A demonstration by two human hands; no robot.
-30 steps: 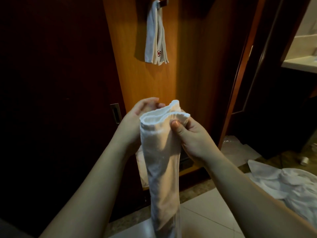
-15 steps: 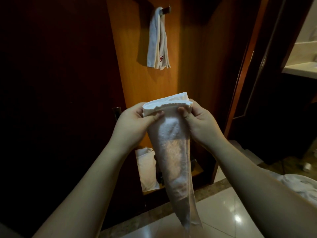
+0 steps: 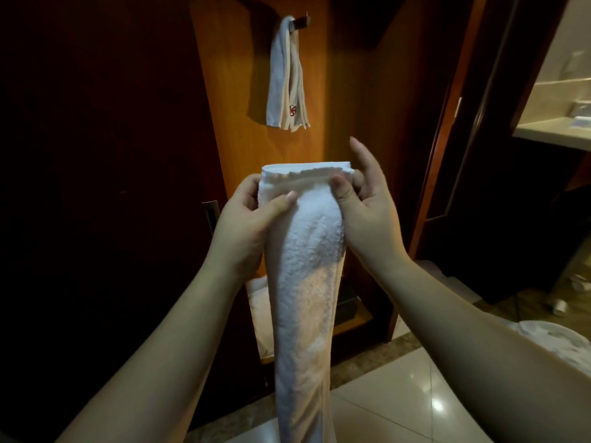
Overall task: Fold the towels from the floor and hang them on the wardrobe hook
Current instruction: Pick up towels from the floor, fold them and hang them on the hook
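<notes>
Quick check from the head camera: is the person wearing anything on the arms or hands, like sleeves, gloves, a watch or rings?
Nothing worn shows. Both forearms are bare to the frame edge, no sleeves in view. The left hand and right hand have no gloves, watch or rings visible; the nails look short and unpainted.

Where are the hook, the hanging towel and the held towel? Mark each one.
hook (image 3: pixel 301 22), head view, on its dark metal arm.
hanging towel (image 3: pixel 285 78), head view, on its draped middle.
held towel (image 3: pixel 311 251), head view, on its terry front below the thumbs.
</notes>
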